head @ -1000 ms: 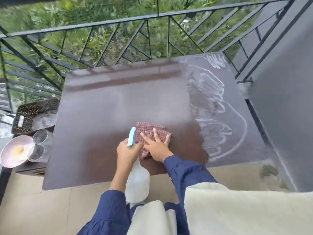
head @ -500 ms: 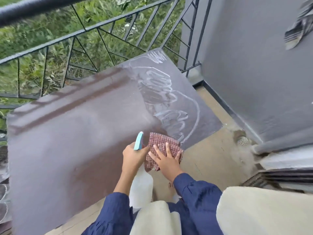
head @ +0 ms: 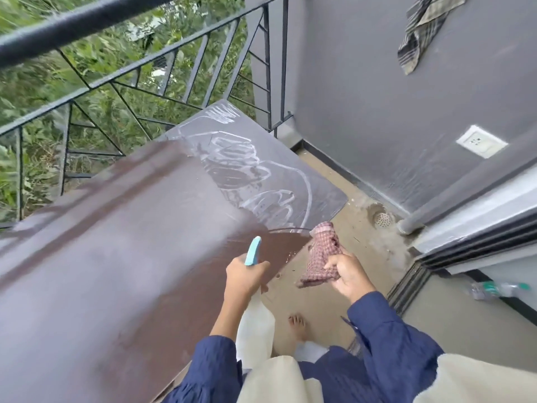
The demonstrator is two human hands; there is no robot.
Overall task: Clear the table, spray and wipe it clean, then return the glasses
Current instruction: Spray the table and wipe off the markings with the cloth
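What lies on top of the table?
White foam streaks lie on the far right end of the table. The left hand, holding the sprayer, hides a bit of its near edge.

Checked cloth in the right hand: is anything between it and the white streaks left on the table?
Nothing visible. The cloth hangs from the right hand just off the edge of the table, and the streaks lie bare beyond it.

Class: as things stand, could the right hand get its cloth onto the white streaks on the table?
Probably yes: the right hand holds the cloth just beside the streaks, nothing between.
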